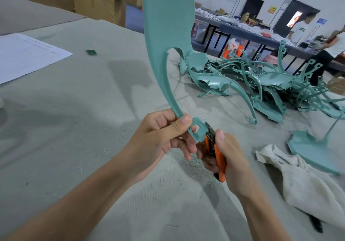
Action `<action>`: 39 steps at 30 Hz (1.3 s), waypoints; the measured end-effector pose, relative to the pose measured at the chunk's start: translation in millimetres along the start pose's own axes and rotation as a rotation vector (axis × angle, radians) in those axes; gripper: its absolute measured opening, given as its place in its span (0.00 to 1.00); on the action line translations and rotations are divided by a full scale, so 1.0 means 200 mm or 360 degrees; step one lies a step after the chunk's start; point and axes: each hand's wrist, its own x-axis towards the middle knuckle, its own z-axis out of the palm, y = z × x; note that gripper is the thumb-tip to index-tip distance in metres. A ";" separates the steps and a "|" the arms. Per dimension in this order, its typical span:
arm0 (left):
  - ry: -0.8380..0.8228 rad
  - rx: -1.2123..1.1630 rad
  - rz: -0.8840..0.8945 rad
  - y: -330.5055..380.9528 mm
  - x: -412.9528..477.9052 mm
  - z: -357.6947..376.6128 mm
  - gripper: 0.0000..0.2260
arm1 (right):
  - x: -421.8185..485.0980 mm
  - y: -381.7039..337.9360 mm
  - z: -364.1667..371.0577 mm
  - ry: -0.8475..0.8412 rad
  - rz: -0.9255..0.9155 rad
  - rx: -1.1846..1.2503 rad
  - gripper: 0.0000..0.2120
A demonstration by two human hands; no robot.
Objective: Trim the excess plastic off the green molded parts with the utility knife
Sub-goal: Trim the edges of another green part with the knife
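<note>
My left hand grips the narrow lower end of a large green molded part, which stands upright and widens toward the top of the view. Its bottom tab with a square hole sits between my two hands. My right hand grips an orange utility knife, thumb on top. The blade tip touches the right edge of the tab. A pile of green molded parts lies on the table at the right. One more green part lies flat nearer to me.
The grey cloth-covered table carries plastic shavings under my hands. A white rag lies at the right, a printed sheet at the far left, a small green scrap behind. Cardboard boxes stand at the back. Two people stand by a far table.
</note>
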 end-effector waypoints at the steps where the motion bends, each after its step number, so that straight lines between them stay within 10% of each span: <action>1: 0.0004 0.0012 -0.0003 0.00 0.00 0.00 0.09 | 0.00 0.00 0.01 0.0002 -0.0019 -0.0002 0.31; 10: 0.0090 0.0123 0.0007 -0.04 0.00 0.04 0.08 | 0.01 -0.01 -0.04 0.0335 -0.0055 0.0074 0.32; 33: 0.0049 0.0133 0.0045 -0.04 0.00 0.04 0.08 | 0.01 -0.03 0.00 -0.0068 -0.0066 -0.0008 0.27; 39: 0.0152 0.0199 0.0072 -0.03 0.00 0.01 0.08 | 0.00 -0.02 -0.02 0.0464 -0.0015 -0.0027 0.30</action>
